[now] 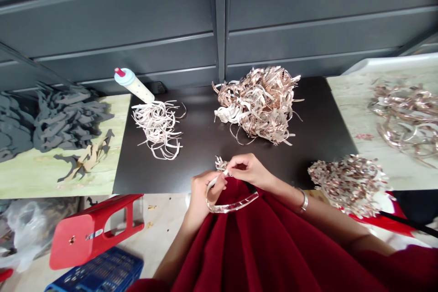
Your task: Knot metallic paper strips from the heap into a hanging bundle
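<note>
Close to the table's front edge, my left hand (pixel 201 189) pinches a narrow shiny strip (pixel 232 207), pale on one side and metallic on the other, that curls down in a loop over the red clothing. The fingertips of my right hand (pixel 251 171) meet the left ones at the upper end of this strip, closed on it. Just behind the fingers lies a small tuft of short pale pieces (pixel 221 163), partly covered by the hands. Exactly how the fingertips grip is too small to tell.
On the dark board (pixel 198 137) lie a pale strip pile (pixel 159 127) and a rose-gold strip heap (pixel 263 102), near a capped bottle (pixel 137 86). Short shiny pieces (pixel 349 182) pile up at right. Dark grey cut-outs (pixel 68 116) cover the left; a red stool (pixel 96 230) stands below.
</note>
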### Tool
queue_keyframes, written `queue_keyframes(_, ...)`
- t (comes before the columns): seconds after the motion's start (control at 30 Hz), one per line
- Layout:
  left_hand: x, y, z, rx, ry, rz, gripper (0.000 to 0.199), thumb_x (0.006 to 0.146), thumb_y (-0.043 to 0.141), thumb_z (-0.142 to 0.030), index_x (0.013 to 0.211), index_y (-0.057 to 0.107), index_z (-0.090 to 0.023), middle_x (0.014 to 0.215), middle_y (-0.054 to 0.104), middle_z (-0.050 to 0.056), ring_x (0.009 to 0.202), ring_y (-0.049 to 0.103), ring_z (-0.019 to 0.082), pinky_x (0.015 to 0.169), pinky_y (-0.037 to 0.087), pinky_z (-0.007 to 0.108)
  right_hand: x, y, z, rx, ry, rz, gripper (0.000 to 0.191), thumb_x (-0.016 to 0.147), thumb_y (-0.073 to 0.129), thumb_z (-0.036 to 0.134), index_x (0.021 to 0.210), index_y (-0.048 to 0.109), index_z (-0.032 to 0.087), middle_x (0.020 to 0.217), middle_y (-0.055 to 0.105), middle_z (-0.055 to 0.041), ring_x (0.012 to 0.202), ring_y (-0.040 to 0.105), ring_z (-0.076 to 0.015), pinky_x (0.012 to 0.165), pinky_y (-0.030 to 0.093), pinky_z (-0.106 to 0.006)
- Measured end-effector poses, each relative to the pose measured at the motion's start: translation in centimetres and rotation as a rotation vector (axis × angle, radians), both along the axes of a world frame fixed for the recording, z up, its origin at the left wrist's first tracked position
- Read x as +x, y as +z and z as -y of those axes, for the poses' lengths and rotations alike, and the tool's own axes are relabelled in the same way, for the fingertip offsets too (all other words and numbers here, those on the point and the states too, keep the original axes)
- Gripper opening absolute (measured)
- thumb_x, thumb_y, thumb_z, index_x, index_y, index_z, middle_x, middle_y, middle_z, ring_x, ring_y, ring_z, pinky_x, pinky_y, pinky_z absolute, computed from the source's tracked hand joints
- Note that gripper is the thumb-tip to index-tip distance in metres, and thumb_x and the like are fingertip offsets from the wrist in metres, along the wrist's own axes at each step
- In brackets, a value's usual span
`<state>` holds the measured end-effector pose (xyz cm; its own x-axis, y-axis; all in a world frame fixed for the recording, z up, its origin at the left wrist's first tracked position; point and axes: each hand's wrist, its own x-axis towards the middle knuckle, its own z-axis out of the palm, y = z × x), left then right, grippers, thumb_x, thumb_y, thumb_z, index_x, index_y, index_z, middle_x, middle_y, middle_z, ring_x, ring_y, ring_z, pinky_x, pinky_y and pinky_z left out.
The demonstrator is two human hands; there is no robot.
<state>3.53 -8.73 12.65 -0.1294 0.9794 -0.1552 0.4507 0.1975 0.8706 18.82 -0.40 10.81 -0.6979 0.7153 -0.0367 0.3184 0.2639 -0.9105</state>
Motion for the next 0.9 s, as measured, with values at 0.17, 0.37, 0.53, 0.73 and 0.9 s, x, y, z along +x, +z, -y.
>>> queue_keyframes(0.17,-0.2,0.5,0.0,0.052,-0.1,-0.173,0.028,0.085,0.053,-0.025,0.065,0.07,-0.015,0.056,0.063,0.001,0.05,0.053,0.01,0.052,0.038,0.02,0.5,0.9,0.0,0.039,-0.061,-0.069,0.01,0.079,0.064,0.022,0.076,0.069,0.014,0.073,0.063,-0.0033,0.061,0.056,-0.0112,0.056,0.043,-0.021)
queue_keyframes(0.37,-0.8,1.4,-0.6,-0.016,-0.139,0.02,0.029,0.085,0.054,-0.03,0.064,0.07,-0.016,0.058,0.067,0.002,0.053,0.059,0.012,0.054,0.041,0.021,0.7,1.9,-0.9,-0.05,0.053,0.004,0.015,0.08,0.057,0.013,0.068,0.065,0.015,0.069,0.061,-0.0006,0.064,0.056,-0.0108,0.063,0.041,-0.021)
queue_keyframes(0.53,-0.7,0.7,-1.2,-0.329,0.117,0.472,0.031,0.07,0.069,-0.043,0.061,0.066,-0.014,0.049,0.06,0.001,0.041,0.052,0.01,0.043,0.039,0.02,0.4,1.4,-1.3,-0.648,0.133,-0.192,0.023,0.075,0.065,0.036,0.07,0.063,0.013,0.058,0.054,0.0032,0.052,0.046,-0.0087,0.051,0.036,-0.02)
queue_keyframes(0.73,-0.7,0.5,-1.1,-0.232,0.118,0.437,0.036,0.075,0.065,-0.047,0.062,0.06,-0.014,0.051,0.054,-0.002,0.045,0.046,0.008,0.045,0.035,0.019,-0.9,1.2,-0.2,-0.728,-0.06,-0.35,0.028,0.07,0.072,0.04,0.068,0.065,0.013,0.061,0.058,0.0012,0.055,0.046,-0.0089,0.055,0.035,-0.022)
queue_keyframes(0.9,-1.4,2.0,-1.3,-0.128,-0.109,0.264,0.031,0.08,0.063,-0.038,0.06,0.057,-0.016,0.052,0.053,-0.003,0.049,0.046,0.009,0.05,0.035,0.021,-1.1,1.5,-0.2,-0.802,-0.025,-0.399,0.03,0.068,0.076,0.041,0.067,0.066,0.013,0.058,0.057,0.0025,0.054,0.045,-0.0085,0.053,0.033,-0.022)
